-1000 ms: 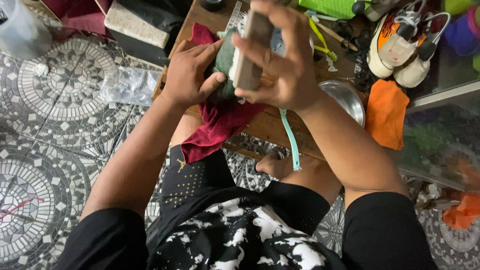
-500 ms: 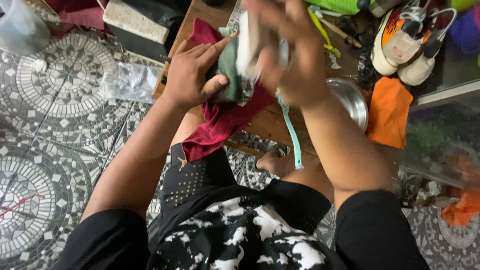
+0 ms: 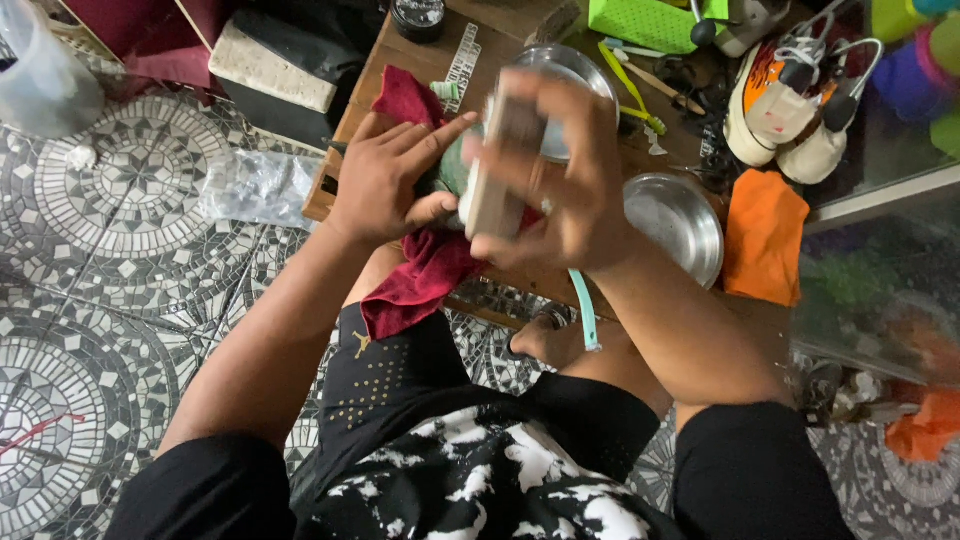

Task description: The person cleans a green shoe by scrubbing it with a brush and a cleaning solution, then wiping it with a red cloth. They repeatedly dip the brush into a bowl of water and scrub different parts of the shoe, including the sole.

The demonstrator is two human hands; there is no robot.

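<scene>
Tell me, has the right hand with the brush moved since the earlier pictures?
Yes. The right hand with the brush moved left, away from the steel bowl.

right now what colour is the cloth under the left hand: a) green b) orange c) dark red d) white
c: the cloth under the left hand is dark red and hangs over the table edge; the orange cloth lies apart, to the right.

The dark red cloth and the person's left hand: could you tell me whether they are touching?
Touching. The head view shows the left hand pressed down on the dark red cloth, which spreads from under the palm and hangs over the edge of the wooden table.
</scene>
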